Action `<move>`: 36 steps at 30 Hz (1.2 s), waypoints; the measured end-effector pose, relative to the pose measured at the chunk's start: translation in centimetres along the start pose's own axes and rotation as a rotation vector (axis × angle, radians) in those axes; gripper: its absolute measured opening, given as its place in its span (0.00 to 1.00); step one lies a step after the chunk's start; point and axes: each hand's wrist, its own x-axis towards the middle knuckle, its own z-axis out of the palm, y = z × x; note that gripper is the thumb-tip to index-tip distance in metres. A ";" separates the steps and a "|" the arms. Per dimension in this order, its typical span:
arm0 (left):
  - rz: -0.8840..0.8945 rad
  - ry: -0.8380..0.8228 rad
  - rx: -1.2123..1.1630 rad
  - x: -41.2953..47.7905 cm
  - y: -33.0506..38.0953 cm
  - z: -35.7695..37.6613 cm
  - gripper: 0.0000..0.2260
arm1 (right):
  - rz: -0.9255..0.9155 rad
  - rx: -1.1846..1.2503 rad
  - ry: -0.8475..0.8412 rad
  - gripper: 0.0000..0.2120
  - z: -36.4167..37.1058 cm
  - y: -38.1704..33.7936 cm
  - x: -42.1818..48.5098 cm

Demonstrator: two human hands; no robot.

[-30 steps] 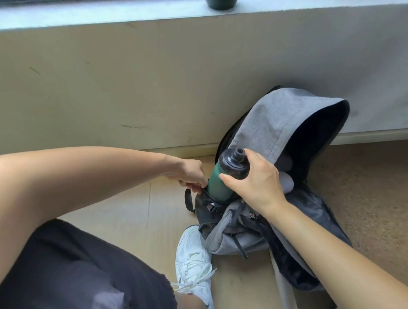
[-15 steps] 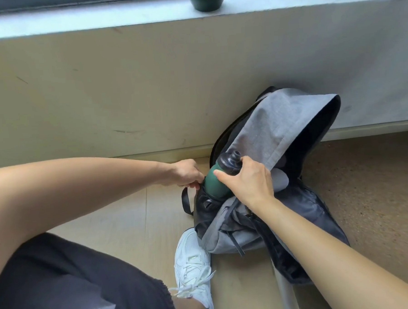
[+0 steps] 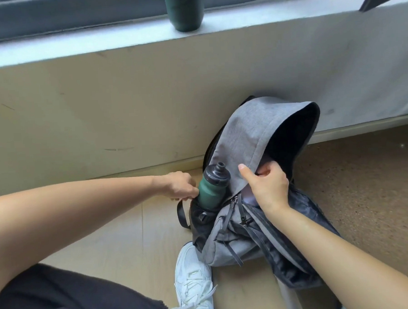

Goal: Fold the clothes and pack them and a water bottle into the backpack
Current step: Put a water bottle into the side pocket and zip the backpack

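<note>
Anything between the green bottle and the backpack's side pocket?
Nothing visible. The green water bottle with black cap stands base-down in the grey fabric backpack's dark side pocket; the left hand holds the pocket's edge, the right hand grips the flap.

Heathered grey backpack (image 3: 251, 133) with black lining (image 3: 289, 135), green bottle (image 3: 208, 193) with dark, perhaps black, cap (image 3: 217, 176), white shoe (image 3: 192, 268)

My right hand (image 3: 268, 188) has left the bottle (image 3: 210, 189) and moved across to the backpack's grey flap (image 3: 256, 137). It now pinches the flap's lower edge, thumb on the outside and fingers tucked underneath. The bottle's dark cap, covered by that hand a second ago, is now in plain sight. My view has tipped upward, showing more of the windowsill (image 3: 74, 50).
</note>
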 end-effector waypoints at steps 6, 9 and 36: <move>0.243 0.316 -0.082 -1.4 2.3 -1.7 0.30 | 0.145 0.253 -0.361 0.14 0.7 -0.8 2.8; 0.216 0.413 -0.070 -1.2 2.9 -1.4 0.33 | 0.122 0.208 -0.340 0.14 1.7 -1.4 3.5; 0.060 0.123 0.334 -0.6 2.1 -0.6 0.34 | 0.009 0.205 -0.383 0.11 1.3 -2.8 1.9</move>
